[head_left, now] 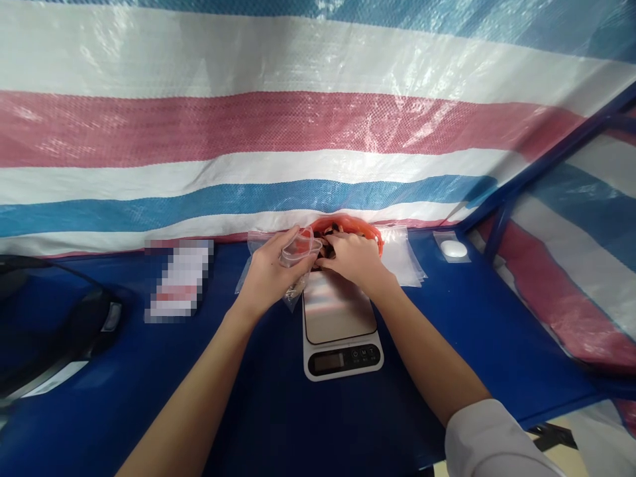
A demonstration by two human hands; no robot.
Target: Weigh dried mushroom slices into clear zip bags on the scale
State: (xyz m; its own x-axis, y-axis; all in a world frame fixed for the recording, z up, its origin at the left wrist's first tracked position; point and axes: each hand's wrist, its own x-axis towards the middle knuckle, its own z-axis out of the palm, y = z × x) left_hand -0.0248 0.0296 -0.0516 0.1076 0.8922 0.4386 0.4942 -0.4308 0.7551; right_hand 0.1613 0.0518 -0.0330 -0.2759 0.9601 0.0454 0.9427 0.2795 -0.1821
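Observation:
My left hand (271, 268) is closed around a clear plastic bag (301, 245), whose mouth gapes toward the right. Some small contents show in the bag's lower part, too indistinct to name. My right hand (358, 258) reaches into an orange-red bag or basket (375, 233) of small dark-and-tan pieces (328, 248). Its fingers are bent in among these pieces, and what they grip is hidden. Just below both hands stands a white kitchen scale (340, 311) with a metal plate and a dark button panel; no reading shows on it.
Flat clear plastic bags (405, 258) lie right of the orange-red container. Farther right is a white oval object (454, 249) on a small clear packet. A blurred-out packet (181, 281) and a black strapped object (84, 331) lie left on the blue table (278, 411). A striped tarp (248, 126) hangs behind.

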